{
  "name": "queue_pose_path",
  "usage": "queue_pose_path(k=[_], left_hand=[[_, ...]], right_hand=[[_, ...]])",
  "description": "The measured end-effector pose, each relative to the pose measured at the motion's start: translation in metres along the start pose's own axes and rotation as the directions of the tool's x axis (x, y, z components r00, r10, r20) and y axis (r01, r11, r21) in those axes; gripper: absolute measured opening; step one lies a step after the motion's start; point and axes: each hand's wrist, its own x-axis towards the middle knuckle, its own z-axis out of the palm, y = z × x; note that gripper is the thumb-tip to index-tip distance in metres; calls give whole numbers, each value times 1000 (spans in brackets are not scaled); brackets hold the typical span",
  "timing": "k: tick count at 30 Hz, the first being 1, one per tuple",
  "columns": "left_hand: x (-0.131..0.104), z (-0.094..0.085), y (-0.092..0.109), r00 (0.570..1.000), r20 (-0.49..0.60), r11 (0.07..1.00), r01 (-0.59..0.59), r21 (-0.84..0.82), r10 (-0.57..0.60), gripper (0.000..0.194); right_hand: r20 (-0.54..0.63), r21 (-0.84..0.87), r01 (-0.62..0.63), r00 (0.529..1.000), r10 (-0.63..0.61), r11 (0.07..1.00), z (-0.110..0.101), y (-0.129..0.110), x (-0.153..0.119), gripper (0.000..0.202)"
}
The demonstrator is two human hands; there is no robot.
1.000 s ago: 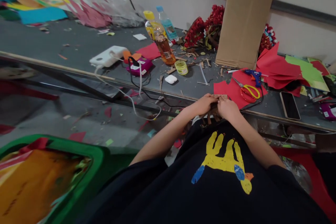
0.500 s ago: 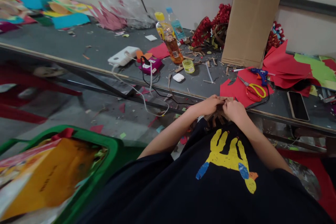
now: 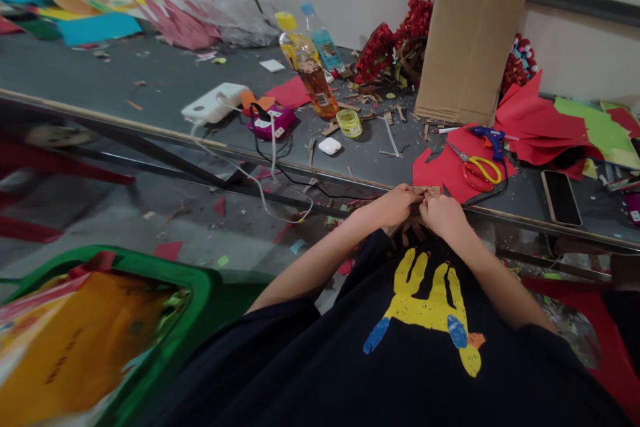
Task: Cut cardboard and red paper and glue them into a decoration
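Observation:
My left hand [image 3: 400, 204] and my right hand [image 3: 441, 212] meet at the table's front edge, both closed on a brown cardboard piece [image 3: 426, 189]. Curled brown strips hang below the fingers, over my dark shirt. Just beyond my right hand lies a red paper sheet [image 3: 437, 170] with yellow-and-red scissors [image 3: 483, 172] on it. A blue glue gun [image 3: 493, 140] rests behind the scissors, and a phone [image 3: 561, 197] is to the right.
On the table [image 3: 165, 107] stand a tea bottle [image 3: 315, 80], a blue-capped bottle [image 3: 325, 43], a yellow tub [image 3: 349, 123] and a tall cardboard panel [image 3: 470, 33]. A white power strip [image 3: 215, 103] trails cables over the edge. A green bin [image 3: 200, 293] is at lower left.
The view has shifted slightly, so the table's things appear further left. Both hands keep hold of the cardboard piece, with only slight movement of the fingers.

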Motion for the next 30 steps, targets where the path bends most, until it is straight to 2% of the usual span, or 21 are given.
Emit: queue_pose_path(k=[10,15,18,25,30], left_hand=[[3,0,-2,1000,16,1000,22,9,-22,41],[3,3,-2,1000,-23,1000,18,0,-18,47],[8,5,-4,997,-45,998,66,11,-65,45],[26,0,-20,996,-47,997,71,4,-71,50],[31,-1,-31,996,-72,999,49,-11,-50,54]], right_hand=[[-25,9,12,1000,-12,1000,1,1,-4,49],[-80,15,16,997,-14,1000,6,-1,-3,49],[-74,16,3,997,-2,1000,5,-1,3,50],[-36,3,-13,999,14,1000,-5,6,24,49],[-43,-15,-25,999,24,1000,-6,7,31,48]])
